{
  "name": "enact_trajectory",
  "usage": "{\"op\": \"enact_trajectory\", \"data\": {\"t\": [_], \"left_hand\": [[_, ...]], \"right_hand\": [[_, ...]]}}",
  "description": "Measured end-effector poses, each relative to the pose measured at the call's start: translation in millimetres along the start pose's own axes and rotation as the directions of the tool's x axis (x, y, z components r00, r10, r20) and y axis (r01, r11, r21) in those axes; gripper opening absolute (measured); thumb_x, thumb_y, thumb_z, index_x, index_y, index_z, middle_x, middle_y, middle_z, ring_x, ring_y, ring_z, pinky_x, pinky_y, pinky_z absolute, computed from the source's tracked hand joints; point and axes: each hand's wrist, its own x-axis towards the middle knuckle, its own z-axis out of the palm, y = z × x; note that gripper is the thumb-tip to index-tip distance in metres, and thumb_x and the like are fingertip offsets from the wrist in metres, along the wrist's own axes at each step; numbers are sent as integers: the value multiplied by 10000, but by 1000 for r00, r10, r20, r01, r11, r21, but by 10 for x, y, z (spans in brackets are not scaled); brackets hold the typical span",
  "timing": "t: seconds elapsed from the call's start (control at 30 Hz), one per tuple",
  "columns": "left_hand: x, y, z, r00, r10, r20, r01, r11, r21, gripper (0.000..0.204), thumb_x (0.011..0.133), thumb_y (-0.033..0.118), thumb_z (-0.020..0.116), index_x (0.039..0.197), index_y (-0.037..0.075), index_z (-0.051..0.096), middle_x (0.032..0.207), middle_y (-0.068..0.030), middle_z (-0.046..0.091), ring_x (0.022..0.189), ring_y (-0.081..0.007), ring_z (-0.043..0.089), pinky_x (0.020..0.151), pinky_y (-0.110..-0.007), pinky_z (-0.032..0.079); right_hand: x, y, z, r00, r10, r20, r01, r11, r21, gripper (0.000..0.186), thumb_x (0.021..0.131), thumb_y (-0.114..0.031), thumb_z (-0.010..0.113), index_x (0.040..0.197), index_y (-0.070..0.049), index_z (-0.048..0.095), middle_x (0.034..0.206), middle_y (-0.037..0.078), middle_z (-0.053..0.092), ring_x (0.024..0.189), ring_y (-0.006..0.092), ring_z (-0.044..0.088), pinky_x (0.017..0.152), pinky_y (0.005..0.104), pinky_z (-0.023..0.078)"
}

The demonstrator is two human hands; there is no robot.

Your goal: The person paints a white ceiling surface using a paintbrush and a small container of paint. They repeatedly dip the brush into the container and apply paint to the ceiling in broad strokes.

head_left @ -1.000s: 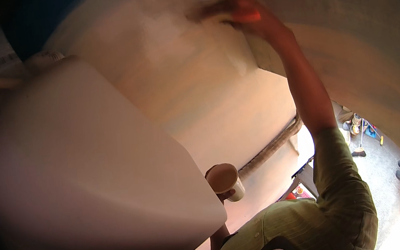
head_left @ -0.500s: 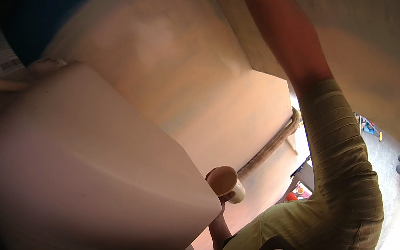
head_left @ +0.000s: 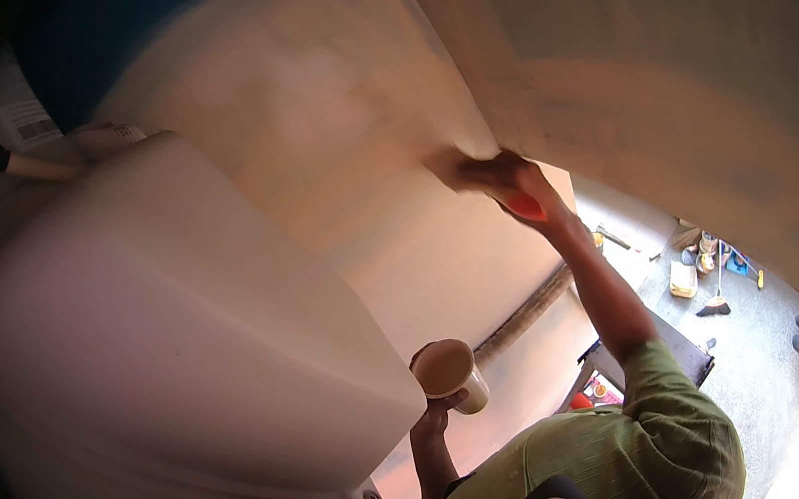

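Right hand [head_left: 502,180]: raised on an outstretched arm, fingers closed around an orange tool [head_left: 525,205] and pressed to the wall [head_left: 358,164] just where it meets a second wall [head_left: 658,64]. Tool sits under the palm, mostly hidden; its kind cannot be told.

Left hand [head_left: 434,417]: low, at 6 o'clock of the view, fingers wrapped about a cup [head_left: 449,374] from below. Cup upright, open mouth showing a tan fill; it lies at 7 o'clock from the right hand, well apart.

Sleeve [head_left: 664,417]: green, short, on the right arm, at 5 o'clock.

White tank [head_left: 162,361]: large, rounded, fills the 9 o'clock side, just beside the cup.

Pole [head_left: 529,311]: dark, slanted, between cup and right forearm.

Floor [head_left: 765,343]: grey, at 4 o'clock, far below; a broom [head_left: 713,294] and small containers [head_left: 683,279] lie on it.
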Motion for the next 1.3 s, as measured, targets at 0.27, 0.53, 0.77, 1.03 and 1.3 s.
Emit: {"op": "enact_trajectory", "data": {"t": [0.27,0.53,0.77,1.03,1.3], "left_hand": [[121,55,146,993,-53,105,50,998,36,932,527,156,1015,1332,-25,583,1203,-102,685,1097,-228,662,967,-406,541],[116,-99,79,999,-14,51,16,999,-37,903,539,99,990,1333,-30,581,1204,-106,684,1094,-233,662,964,-409,540],[186,-216,-202,997,70,27,-70,997,-15,855,550,9,939,1325,-42,580,1187,-103,685,1095,-231,656,962,-399,535],[69,-918,-948,977,112,-182,-94,990,106,820,562,-47,892,1321,-18,584,1177,-96,680,1085,-233,651,963,-405,528],[28,-316,-336,970,95,-223,-94,995,14,787,562,-73,860,1301,-11,596,1167,-107,685,1080,-243,658,960,-416,532]], "right_hand": [[612,210,-517,985,-26,171,46,992,-117,274,841,-53,618,1073,-121,746,1119,136,721,1071,358,636,955,448,526],[3213,106,-842,800,-502,-327,496,862,-109,282,848,-85,709,1125,-98,762,1050,182,749,955,346,715,872,395,559],[4262,-657,-1542,812,-498,-303,474,867,-154,199,913,-110,687,1083,-54,773,1075,182,752,969,304,722,890,382,545],[4994,-429,-1344,708,-495,-503,504,854,-131,236,928,-191,686,1099,-47,761,1082,182,751,1011,323,719,891,406,544],[5107,-479,-1297,711,-473,-520,429,878,-211,287,932,-277,685,1053,-26,757,1055,225,738,985,352,718,863,420,548]]}}
